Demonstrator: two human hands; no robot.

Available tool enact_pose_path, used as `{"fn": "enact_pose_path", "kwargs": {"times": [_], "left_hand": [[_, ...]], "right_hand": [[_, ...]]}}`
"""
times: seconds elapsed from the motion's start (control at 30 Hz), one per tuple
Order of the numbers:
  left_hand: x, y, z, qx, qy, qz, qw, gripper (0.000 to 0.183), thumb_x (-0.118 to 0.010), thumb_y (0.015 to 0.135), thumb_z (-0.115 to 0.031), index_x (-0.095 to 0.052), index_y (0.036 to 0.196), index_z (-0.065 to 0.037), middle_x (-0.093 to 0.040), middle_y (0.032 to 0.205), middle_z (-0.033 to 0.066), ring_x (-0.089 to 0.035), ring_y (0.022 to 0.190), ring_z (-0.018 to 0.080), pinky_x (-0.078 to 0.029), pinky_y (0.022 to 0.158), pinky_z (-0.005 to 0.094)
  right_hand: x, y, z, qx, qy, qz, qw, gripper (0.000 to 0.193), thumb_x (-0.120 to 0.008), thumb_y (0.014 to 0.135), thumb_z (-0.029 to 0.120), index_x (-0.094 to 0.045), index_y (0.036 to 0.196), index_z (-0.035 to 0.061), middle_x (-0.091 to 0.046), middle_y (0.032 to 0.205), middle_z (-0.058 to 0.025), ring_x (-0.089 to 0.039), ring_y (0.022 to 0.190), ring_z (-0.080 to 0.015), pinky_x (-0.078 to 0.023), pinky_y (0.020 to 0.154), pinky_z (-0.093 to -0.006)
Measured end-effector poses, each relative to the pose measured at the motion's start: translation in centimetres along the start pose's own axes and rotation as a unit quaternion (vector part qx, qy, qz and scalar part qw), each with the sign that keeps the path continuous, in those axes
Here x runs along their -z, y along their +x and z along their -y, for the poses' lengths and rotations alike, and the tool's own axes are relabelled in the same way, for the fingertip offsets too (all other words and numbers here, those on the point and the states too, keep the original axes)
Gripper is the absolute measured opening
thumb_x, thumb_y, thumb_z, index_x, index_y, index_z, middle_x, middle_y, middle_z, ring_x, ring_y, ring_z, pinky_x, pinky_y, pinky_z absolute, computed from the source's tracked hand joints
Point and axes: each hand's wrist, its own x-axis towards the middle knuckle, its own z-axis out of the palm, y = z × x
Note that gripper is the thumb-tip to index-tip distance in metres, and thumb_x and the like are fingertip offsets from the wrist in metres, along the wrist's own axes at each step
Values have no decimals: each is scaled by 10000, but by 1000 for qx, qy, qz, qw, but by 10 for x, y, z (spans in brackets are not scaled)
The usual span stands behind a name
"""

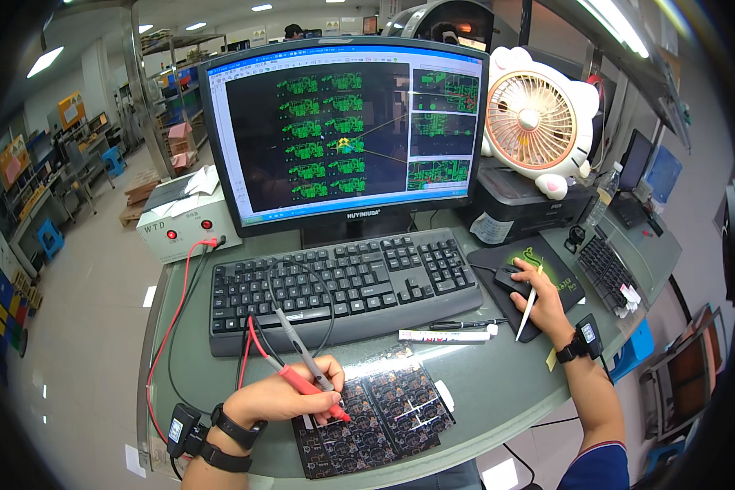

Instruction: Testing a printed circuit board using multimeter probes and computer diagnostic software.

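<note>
My left hand is closed around two test probes, a red probe and a grey probe. The red tip points down at a dark circuit board panel, which lies on the bench beneath that hand; whether it touches cannot be made out. Over on the mouse pad, my right hand is wrapped over a black computer mouse. A slim white pointed stick is tucked between its fingers. Behind the keyboard, a monitor displays green board layouts on black.
A black keyboard spans the bench, with a white marker and a black pen before it. Red and black leads run to a white box at left. A white fan sits on a black printer.
</note>
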Motion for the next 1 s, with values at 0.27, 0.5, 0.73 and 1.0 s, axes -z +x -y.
{"fn": "enact_pose_path", "kwargs": {"times": [0.27,0.5,0.73,1.0], "left_hand": [[-1,-2,0,5,3,2,1000,171,-617,937,-178,-522,1011,-58,-622,880,33,-631,718,61,-521,653,220],[-1,-3,1,-5,6,4,1000,173,-613,946,-188,-518,1013,-61,-631,884,32,-632,719,61,-519,654,219],[-4,-3,-2,1,9,-5,1000,170,-618,942,-195,-518,1004,-73,-619,860,18,-620,713,60,-510,644,224],[-8,-3,-7,-13,31,-2,999,183,-627,934,-202,-517,998,-71,-611,861,10,-605,711,57,-480,637,225]], "right_hand": [[1,0,1,8,-4,-11,1000,380,-741,728,20,-616,1086,18,-576,1359,-130,-559,1193,-344,-435,1015,-394],[1,0,2,8,-3,-14,1000,393,-731,722,30,-609,1095,27,-579,1356,-127,-549,1203,-349,-434,1019,-395],[1,0,3,-1,8,-21,1000,448,-749,729,55,-588,1147,45,-582,1354,-125,-547,1212,-347,-424,1037,-398],[22,13,43,96,-92,-116,984,348,-741,785,76,-619,1110,52,-668,1189,-122,-606,1080,-323,-465,908,-381]]}}
